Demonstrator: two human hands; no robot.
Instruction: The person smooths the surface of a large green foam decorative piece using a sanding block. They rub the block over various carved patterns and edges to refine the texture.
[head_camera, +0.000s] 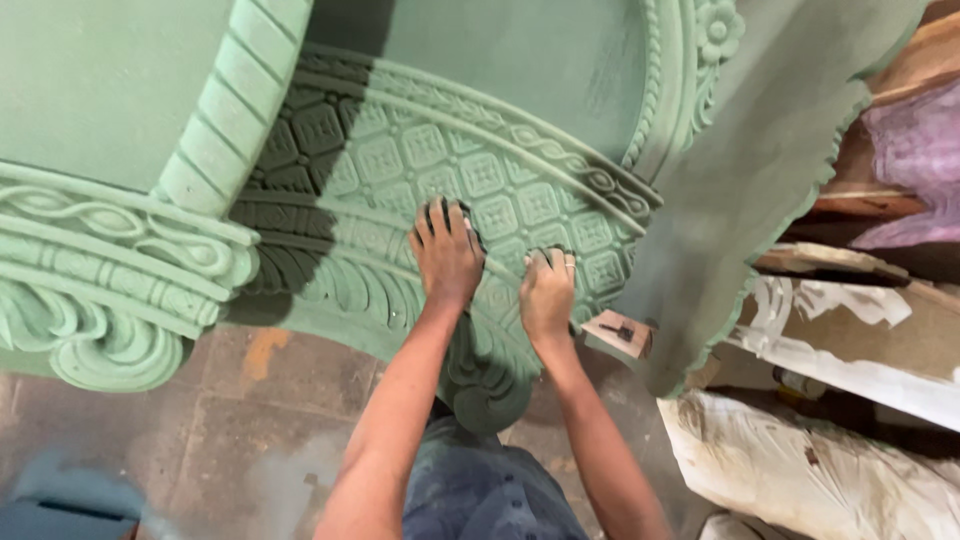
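- The left hand (446, 254) is pressing flat against the carved green panel (480, 170), fingers spread over the band of square rosette tiles; a dark item is showing just beyond the fingertips, but whether this grip is closing on it cannot be told.
- The right hand (546, 293) is resting just beside the left, fingers curled down onto the same tile band, a ring showing on one finger; whether this grip is holding anything cannot be told.
- The panel is standing upright directly ahead of the person, its curved ornamental bands arching past both hands, which is putting the relief within reach of both arms.
- Both forearms are extending forward and slightly upward from the body, wrists nearly straight, the hands close together but not touching.
- A fluted green column (232, 110) is rising to the left, beside scrolled green moulding (110, 280).
- A small wooden block (620, 333) is lying near the right hand, at the panel's lower edge.
- White wrapped pieces (820, 470) are lying to the right, well apart from the hands.
- The stone floor (250, 430) is showing below the panel.
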